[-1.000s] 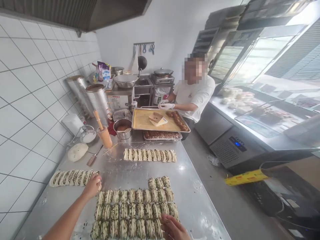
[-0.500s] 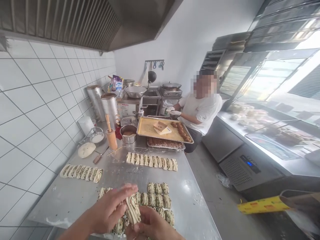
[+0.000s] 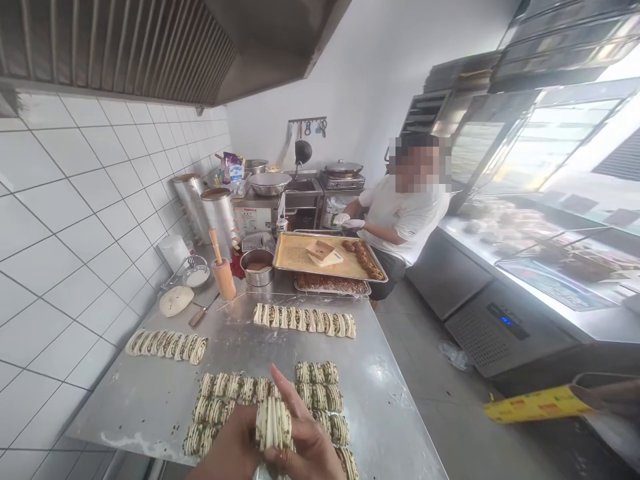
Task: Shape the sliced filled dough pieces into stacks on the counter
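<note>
Low over the near part of the table, a layered dough roll [image 3: 273, 424] with green filling is held between both my hands. My left hand [image 3: 230, 443] grips its left side, with the fingers largely hidden behind it. My right hand [image 3: 313, 440] pinches its right side, thumb in front, index finger pointing up. Around and beneath my hands, several rows of shaped filled rolls [image 3: 220, 385] rest on the metal table [image 3: 240, 353]. Sliced filled dough strips lie farther off, one row [image 3: 305, 320] at the centre and another [image 3: 167, 345] at the left.
A dough piece [image 3: 176, 301], a wooden-handled scraper [image 3: 197, 317] and a rolling pin [image 3: 223, 275] lie or stand toward the back left. Behind them is a round metal pot [image 3: 257, 265]. Trays [image 3: 295, 257] sit at the far edge, where a co-worker [image 3: 407, 213] in white gloves sits.
The dough roll has turned from a slanted, stretched piece to a compact, upright one. My left hand has dropped lower beside it, uncovering rolls behind, and my right index finger has risen.
</note>
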{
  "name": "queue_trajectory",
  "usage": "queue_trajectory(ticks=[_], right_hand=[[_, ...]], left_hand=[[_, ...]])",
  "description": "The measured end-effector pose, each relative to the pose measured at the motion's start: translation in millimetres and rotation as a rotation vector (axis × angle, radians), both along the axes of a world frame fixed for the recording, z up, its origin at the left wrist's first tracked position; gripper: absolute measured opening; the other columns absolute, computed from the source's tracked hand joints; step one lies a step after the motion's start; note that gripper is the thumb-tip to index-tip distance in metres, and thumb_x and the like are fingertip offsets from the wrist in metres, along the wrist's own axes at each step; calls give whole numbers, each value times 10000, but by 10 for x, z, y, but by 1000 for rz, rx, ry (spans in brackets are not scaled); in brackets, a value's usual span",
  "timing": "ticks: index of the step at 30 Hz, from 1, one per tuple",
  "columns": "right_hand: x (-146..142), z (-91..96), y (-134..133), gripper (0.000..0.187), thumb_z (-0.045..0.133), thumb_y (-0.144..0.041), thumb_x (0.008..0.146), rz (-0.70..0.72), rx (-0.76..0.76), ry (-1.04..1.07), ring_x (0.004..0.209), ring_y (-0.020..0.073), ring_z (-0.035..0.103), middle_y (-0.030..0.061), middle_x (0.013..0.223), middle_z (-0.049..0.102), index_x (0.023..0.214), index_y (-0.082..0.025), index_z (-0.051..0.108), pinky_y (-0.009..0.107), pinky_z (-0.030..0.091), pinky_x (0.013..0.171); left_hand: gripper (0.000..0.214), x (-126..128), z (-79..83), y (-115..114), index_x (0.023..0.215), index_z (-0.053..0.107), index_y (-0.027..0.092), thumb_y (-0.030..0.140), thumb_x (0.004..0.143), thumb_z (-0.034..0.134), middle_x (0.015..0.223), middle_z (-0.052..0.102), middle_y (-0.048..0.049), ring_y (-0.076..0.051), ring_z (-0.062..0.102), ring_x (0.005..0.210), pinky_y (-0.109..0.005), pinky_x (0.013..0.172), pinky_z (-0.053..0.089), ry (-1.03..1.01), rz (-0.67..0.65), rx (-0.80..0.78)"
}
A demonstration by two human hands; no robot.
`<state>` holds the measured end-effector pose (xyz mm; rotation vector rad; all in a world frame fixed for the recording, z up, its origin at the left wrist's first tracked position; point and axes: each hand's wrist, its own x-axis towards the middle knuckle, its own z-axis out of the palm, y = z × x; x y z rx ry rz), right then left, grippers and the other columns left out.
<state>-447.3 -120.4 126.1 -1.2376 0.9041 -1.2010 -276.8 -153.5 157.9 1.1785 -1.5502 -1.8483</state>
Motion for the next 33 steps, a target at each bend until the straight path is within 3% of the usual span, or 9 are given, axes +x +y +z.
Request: queue_trajectory(ticks=[4,8,10,13,18,22,25,28,33], right_hand=[[-31,16,29,315,596,-523,981,-151,-65,151,1568,320,343,10,1732,304,1007,-298,815,496,313,1277],[-242,88,82,391,434,-457,1051,-91,-123,285,1623,326,186,-22,1781,99,1178,-295,767,506,309,1279],[-365,91,114,396,430,-456,1047,2,-170,340,1628,345,142,-27,1784,29,1243,-303,739,530,282,1287],[-465,67,136,368,499,-480,1025,62,-181,370,1625,354,151,-3,1780,78,1239,-303,740,551,237,1301],[-450,-107,40,330,648,-550,949,-116,68,199,1576,353,321,46,1735,294,968,-265,814,553,328,1261],[-651,-475,29,511,767,-676,785,-515,430,48,1440,382,522,143,1528,598,1064,-251,819,552,461,1169],[-884,-753,203,659,820,-730,651,-694,590,22,1300,393,637,141,1287,758,1079,-229,822,483,550,1082],[-1026,-895,434,648,822,-718,642,-822,722,-16,1183,371,702,109,1189,794,1060,-222,819,410,605,990],[-1136,-968,669,661,800,-724,675,-962,832,-107,1218,374,693,153,1252,759,1081,-202,797,420,616,996]], left_hand=[[284,-36,-32,163,992,721,194,360,772,787,834,734,-26,-215,695,761,-318,729,512,33,84,314],[369,-35,154,35,1035,753,141,226,677,731,1014,779,-97,-286,742,960,-395,918,556,341,210,698],[348,-54,207,-47,1016,756,121,280,707,746,995,782,-124,-283,744,928,-417,917,568,397,282,763],[499,-95,117,-93,1078,733,143,491,734,832,1022,774,-149,-300,736,934,-451,885,577,329,326,666],[746,-174,-377,-255,1258,689,212,517,620,925,1165,746,-130,-337,667,1117,-437,968,535,143,164,329],[695,-307,-925,-883,1269,660,251,536,668,865,1223,722,-110,-308,660,1147,-384,968,526,-126,161,129],[651,-506,-1401,-1407,1187,642,234,553,664,860,1135,732,-99,-275,690,1063,-364,919,532,-321,179,87],[514,-729,-1853,-1681,1090,641,194,541,756,820,1021,728,-64,-230,696,954,-372,881,543,-413,126,98],[305,-947,-2382,-1728,1064,670,164,442,940,694,1099,698,-54,-207,661,1014,-436,958,539,-547,12,16]])
